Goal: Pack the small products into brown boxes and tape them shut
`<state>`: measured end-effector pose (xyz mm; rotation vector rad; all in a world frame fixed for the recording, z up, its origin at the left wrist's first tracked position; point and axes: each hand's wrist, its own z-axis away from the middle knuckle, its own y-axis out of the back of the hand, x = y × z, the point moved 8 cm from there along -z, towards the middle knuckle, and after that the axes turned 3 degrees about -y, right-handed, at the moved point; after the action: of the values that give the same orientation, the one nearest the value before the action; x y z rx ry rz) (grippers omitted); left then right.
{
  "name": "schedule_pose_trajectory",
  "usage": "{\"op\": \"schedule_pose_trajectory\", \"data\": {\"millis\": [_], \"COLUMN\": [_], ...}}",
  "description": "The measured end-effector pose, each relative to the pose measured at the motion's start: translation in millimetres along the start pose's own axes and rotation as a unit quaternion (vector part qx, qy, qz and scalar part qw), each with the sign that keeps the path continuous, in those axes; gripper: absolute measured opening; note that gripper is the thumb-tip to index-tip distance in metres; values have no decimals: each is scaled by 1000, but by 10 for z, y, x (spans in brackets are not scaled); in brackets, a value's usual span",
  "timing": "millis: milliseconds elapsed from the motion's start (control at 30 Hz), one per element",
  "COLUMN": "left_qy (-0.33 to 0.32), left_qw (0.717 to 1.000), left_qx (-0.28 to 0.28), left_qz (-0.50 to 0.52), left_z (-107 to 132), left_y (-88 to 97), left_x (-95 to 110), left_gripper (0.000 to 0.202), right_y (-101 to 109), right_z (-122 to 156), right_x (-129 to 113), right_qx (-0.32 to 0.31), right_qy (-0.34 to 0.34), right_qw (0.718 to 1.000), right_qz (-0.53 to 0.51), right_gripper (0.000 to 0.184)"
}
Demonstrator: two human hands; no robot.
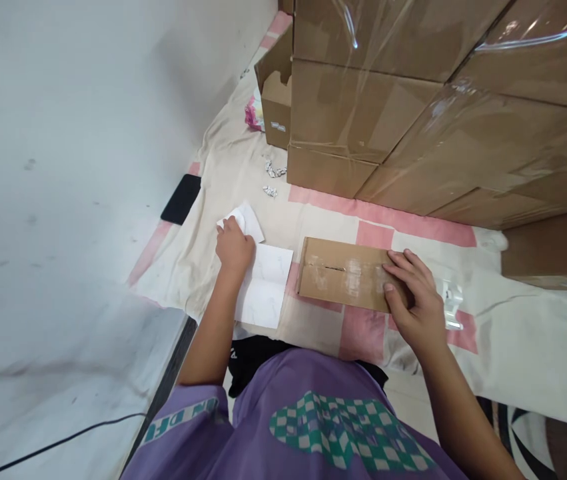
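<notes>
My left hand (234, 245) is at the left, its fingers curled down on a piece of white paper (254, 223). Just below that lies a creased white sheet (264, 285) with faint markings, partly under my wrist. To the right, a flat brown cardboard box (346, 273) rests on the cloth, with clear tape and a dark slit on its top. My right hand (416, 297) lies over the box's right end, fingers and thumb spread on its top face. The end of the box beneath my palm is hidden.
Large taped cartons (363, 113) are stacked along the back right. An open carton (277, 110) stands beside them. Crumpled silvery scraps (274, 170), a black flat object (182, 199) and a clear plastic piece (452, 303) lie about. A white wall (63, 167) borders the left.
</notes>
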<state>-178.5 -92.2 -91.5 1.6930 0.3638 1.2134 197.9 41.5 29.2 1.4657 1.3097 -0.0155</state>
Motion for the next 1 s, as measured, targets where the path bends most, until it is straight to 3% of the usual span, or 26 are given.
{"op": "schedule_pose_trajectory", "data": {"millis": [200,333,533,633,833,900,1000], "left_qy": [-55,-83,-71,-52,-15,9,21], "left_qw": [996,994,984,974,945,919,875], "left_qx": [58,55,74,105,150,155,117], "left_qz": [25,31,148,196,291,361,470], "left_z": [-17,92,191,175,202,210,181], "left_y": [283,379,505,554,613,656,741], "left_x": [-200,-349,-546,-668,-791,-841,-903], "left_gripper": [73,75,48,45,54,57,51], "right_y": [-4,-2,5,4,6,5,3], "right_z": [-26,-29,-28,-34,-42,-41,-41], "right_x": [7,24,38,35,7,5,11], "right_qx": [-2,-3,-1,-1,4,4,5], "right_qy": [1,-1,4,5,4,5,4], "right_qw": [1000,1000,1000,1000,1000,1000,1000], "right_qz": [-7,-10,-12,-10,-8,-9,-11], "right_gripper": [30,29,29,30,29,29,29]}}
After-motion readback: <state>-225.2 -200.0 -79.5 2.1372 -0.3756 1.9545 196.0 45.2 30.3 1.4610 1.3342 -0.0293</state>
